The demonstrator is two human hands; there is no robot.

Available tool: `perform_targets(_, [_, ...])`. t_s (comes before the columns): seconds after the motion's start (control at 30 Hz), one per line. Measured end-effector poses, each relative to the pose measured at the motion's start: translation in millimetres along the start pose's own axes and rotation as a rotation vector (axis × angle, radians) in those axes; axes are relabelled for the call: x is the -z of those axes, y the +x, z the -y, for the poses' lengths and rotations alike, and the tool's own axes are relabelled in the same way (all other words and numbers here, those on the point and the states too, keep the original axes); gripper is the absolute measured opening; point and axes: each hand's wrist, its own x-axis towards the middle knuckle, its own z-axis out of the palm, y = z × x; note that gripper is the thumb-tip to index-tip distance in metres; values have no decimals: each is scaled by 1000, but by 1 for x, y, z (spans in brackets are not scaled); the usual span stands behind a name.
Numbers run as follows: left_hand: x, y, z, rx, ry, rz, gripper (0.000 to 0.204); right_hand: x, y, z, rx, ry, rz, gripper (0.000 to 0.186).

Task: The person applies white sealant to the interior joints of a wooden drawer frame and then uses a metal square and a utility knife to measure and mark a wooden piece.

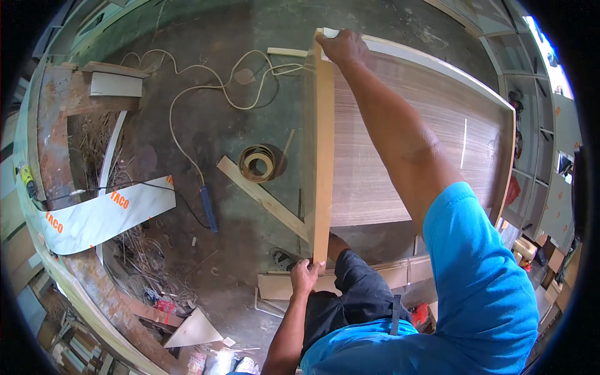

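Note:
A large box-like wooden cabinet frame stands in front of me, its pale side edge running away from my body. Inside it is a brown wood-grain panel. With my right arm stretched out, my right hand is closed over the far left corner of the frame, where a white edge meets the pale side. Close to my body, my left hand is closed on the near end of that same side. The undersides of both grips are hidden.
On the floor left of the frame are a roll of edge banding, a wooden strip and a blue tool on a long pale cord. A marble-patterned sheet lies across a worn bench. Shelving stands right.

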Motion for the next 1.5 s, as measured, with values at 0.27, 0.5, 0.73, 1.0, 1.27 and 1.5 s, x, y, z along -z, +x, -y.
perform_targets(0.27, [-3, -7, 1, 66, -55, -22, 63, 6, -7, 9, 77, -11, 177, 72])
perform_targets(0.5, [-4, -10, 4, 49, -117, -63, 58, -9, -50, -8, 187, -144, 29, 73])
perform_targets(0.73, [-1, -17, 21, 70, -138, 3, 67, 1, -173, -23, 155, -192, 223, 65])
perform_targets(1.0, [-1, -89, 148, 93, -274, -163, 71, -13, -334, -58, 101, -244, 264, 61])
perform_targets(1.27, [-15, -197, 299, 345, -49, -236, 66, -29, -472, -93, 49, -322, 333, 67])
perform_targets(1.5, [-27, -258, 362, 451, -97, -199, 73, -31, -596, -129, 80, -320, 332, 72])
